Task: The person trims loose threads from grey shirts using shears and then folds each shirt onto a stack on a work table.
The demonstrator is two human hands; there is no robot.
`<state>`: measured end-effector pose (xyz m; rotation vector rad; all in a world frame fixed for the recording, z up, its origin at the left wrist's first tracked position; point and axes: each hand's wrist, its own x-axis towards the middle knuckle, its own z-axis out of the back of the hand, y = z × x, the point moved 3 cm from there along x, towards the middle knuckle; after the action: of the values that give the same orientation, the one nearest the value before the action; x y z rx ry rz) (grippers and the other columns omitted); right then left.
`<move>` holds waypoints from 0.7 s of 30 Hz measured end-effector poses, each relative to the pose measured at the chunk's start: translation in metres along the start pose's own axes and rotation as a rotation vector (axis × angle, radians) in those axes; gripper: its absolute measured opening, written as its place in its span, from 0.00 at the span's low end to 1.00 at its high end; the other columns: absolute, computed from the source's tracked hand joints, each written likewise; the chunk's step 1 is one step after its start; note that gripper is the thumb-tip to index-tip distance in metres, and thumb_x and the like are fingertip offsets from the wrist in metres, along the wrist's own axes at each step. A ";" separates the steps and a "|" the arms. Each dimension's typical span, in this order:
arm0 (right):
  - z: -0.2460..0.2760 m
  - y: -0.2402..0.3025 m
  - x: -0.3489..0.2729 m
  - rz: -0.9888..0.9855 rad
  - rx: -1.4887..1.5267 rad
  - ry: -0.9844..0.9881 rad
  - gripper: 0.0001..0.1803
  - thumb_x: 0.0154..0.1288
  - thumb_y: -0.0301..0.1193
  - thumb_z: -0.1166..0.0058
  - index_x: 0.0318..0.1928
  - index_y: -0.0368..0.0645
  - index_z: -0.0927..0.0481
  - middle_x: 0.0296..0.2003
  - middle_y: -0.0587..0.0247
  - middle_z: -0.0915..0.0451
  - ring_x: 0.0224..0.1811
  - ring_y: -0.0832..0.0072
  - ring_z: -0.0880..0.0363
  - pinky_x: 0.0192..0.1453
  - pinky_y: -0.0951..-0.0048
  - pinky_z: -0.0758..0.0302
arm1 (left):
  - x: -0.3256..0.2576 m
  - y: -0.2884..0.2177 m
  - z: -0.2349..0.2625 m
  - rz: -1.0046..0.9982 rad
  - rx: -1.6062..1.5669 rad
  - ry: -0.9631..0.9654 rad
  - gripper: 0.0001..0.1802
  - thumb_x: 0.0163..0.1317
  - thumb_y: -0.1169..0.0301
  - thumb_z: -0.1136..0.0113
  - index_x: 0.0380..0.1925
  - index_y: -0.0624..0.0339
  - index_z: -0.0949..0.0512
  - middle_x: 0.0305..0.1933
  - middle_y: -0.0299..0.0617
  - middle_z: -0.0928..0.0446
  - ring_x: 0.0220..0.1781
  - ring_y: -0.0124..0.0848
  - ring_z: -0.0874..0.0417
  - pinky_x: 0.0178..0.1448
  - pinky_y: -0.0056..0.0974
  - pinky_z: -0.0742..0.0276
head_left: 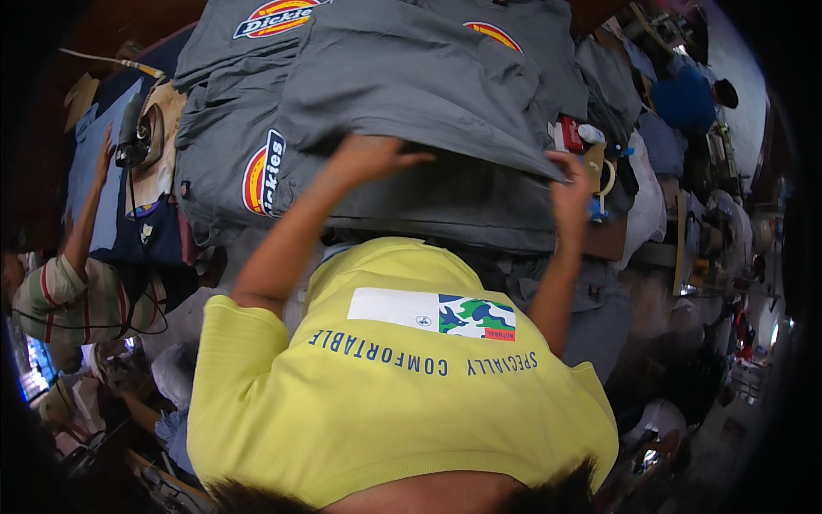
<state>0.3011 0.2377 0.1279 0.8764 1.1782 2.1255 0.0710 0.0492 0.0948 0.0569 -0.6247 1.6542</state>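
Grey cloth garments [224, 103] with red, yellow and dark badges lie layered over the work surface before me. My left hand [370, 161] is at the raised near edge of the top grey garment [402, 90]. Its thumb points right, apart from the fingers, which the cloth hides in part. At the right end of that edge, my right hand [569, 184] has the garment's corner pinched between thumb and fingers. The edge stretches between my hands, with a dark gap below it and another grey layer [462, 210] underneath.
On the left, a co-worker's arm [84, 197] reaches beside an iron [135, 133] on blue cloth. Small items, including a red and white box [568, 134] and a tape roll [608, 177], sit right of the garments. A person in blue [685, 94] is at the far right.
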 end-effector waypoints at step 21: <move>0.002 -0.086 0.002 0.082 -0.330 -0.021 0.13 0.56 0.24 0.51 0.44 0.41 0.25 0.42 0.59 0.23 0.46 0.65 0.26 0.52 0.71 0.33 | -0.060 0.100 0.042 0.414 -0.196 0.079 0.08 0.54 0.69 0.43 0.33 0.61 0.23 0.30 0.45 0.22 0.33 0.35 0.20 0.37 0.34 0.27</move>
<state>0.3141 0.2796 0.0540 0.8038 0.7603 2.2835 -0.0238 -0.0275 0.0715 -0.2970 -0.7712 1.9710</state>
